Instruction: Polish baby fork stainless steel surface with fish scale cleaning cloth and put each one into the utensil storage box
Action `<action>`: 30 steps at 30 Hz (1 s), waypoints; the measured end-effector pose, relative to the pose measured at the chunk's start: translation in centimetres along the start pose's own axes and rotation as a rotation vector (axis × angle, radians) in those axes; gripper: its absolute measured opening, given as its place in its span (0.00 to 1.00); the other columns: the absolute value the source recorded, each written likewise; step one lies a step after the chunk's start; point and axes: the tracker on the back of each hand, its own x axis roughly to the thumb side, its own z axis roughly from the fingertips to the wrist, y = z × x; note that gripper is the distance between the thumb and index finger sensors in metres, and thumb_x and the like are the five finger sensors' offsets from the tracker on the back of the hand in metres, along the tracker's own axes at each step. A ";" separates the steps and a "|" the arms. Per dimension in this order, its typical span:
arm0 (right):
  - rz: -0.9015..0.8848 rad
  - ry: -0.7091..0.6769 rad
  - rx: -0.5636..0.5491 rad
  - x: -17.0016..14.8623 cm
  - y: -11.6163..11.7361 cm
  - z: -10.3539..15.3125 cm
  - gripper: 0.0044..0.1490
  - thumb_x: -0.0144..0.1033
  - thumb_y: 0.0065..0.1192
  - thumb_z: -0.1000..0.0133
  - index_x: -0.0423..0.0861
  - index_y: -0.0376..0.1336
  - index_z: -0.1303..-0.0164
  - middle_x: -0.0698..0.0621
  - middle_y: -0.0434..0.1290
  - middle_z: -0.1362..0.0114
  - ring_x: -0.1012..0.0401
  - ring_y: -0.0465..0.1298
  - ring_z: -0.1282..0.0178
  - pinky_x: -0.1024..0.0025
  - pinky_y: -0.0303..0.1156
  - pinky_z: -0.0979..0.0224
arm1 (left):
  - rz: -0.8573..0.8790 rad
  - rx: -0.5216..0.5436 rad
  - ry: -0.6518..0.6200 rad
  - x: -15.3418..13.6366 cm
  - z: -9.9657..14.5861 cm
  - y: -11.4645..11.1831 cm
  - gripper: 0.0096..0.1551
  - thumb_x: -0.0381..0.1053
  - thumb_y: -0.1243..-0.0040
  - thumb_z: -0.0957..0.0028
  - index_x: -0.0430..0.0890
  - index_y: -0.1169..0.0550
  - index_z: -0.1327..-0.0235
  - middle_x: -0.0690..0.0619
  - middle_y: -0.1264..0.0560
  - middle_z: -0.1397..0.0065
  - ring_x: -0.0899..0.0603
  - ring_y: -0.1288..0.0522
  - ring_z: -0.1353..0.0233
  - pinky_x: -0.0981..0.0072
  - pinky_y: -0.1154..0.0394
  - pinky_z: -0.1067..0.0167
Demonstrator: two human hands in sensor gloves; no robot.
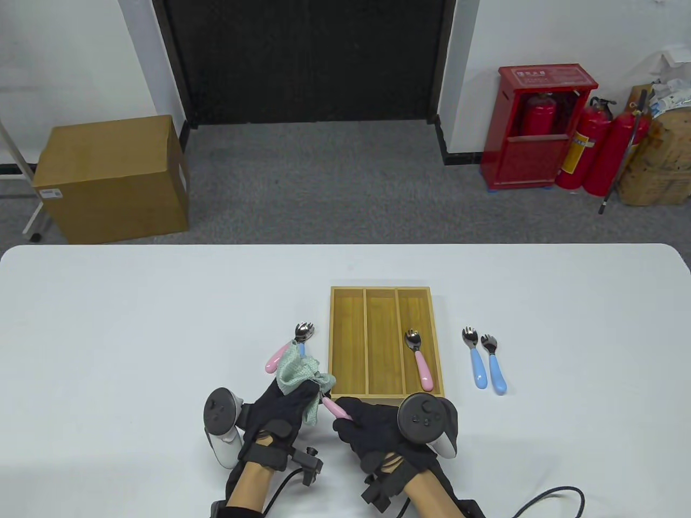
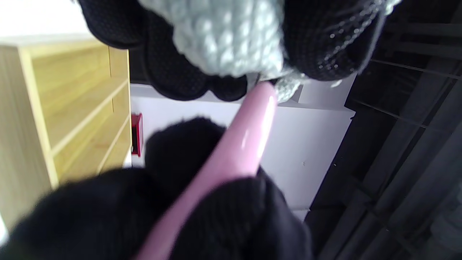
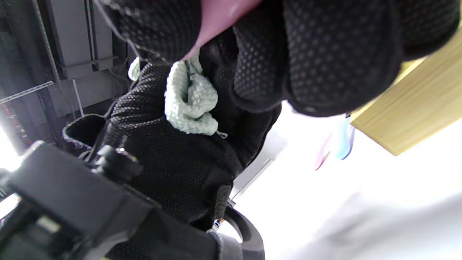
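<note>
Right hand (image 1: 378, 426): I gripped the pink fork (image 1: 337, 408) by its handle, lower centre, so the steel end pointed into the cloth.
Left hand (image 1: 286, 404): clenched around the fish scale cloth (image 1: 297, 372), bunched over the fork head to rub it; head hidden.
Storage box (image 1: 348, 345): mid-frame, just beside my hands for short drops; one pink fork (image 1: 419, 359) lay in its right compartment.
Waiting: two blue forks (image 1: 485, 359) right of the box, more forks (image 1: 294, 345) left of it on the worktop (image 1: 135, 324).

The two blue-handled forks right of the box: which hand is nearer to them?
Right. The right hand sits below the storage box, diagonally below-left of the blue-handled forks; the left hand lies farther left.
</note>
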 end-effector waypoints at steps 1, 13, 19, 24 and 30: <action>-0.003 -0.004 0.004 0.0 0.0 0.0 0.30 0.44 0.64 0.53 0.42 0.69 0.44 0.37 0.82 0.59 0.48 0.81 0.72 0.41 0.74 0.54 | 0.014 -0.017 0.002 0.0 -0.1 -0.3 0.28 0.66 0.29 0.50 0.56 0.21 0.39 0.56 0.15 0.41 0.49 0.14 0.44 0.46 0.26 0.34; -0.020 0.015 0.018 -0.8 0.3 -0.3 0.31 0.45 0.63 0.52 0.41 0.68 0.43 0.37 0.82 0.59 0.48 0.81 0.72 0.41 0.73 0.54 | -0.032 -0.015 0.035 -0.3 -0.2 -0.5 0.26 0.63 0.34 0.48 0.55 0.19 0.39 0.56 0.15 0.39 0.47 0.15 0.41 0.45 0.27 0.34; -0.012 0.052 0.026 -1.9 0.6 -0.2 0.31 0.44 0.63 0.52 0.41 0.67 0.42 0.36 0.81 0.58 0.47 0.81 0.71 0.41 0.73 0.53 | -0.084 0.011 0.059 -0.9 -0.4 -0.3 0.25 0.63 0.35 0.48 0.56 0.19 0.39 0.56 0.15 0.39 0.47 0.15 0.41 0.45 0.27 0.34; 0.006 0.058 0.022 -2.2 0.3 -0.4 0.32 0.44 0.64 0.52 0.41 0.67 0.42 0.36 0.81 0.57 0.47 0.80 0.70 0.40 0.72 0.53 | -0.138 0.047 0.065 -0.6 -0.7 0.0 0.24 0.62 0.35 0.48 0.57 0.19 0.40 0.56 0.15 0.39 0.47 0.15 0.41 0.45 0.26 0.33; 0.074 0.042 0.051 -1.6 0.2 -0.5 0.34 0.38 0.63 0.54 0.40 0.63 0.37 0.36 0.79 0.52 0.47 0.80 0.66 0.40 0.71 0.50 | -0.227 0.122 0.034 0.2 -0.5 0.6 0.24 0.62 0.36 0.48 0.57 0.18 0.41 0.55 0.15 0.41 0.48 0.14 0.43 0.45 0.26 0.34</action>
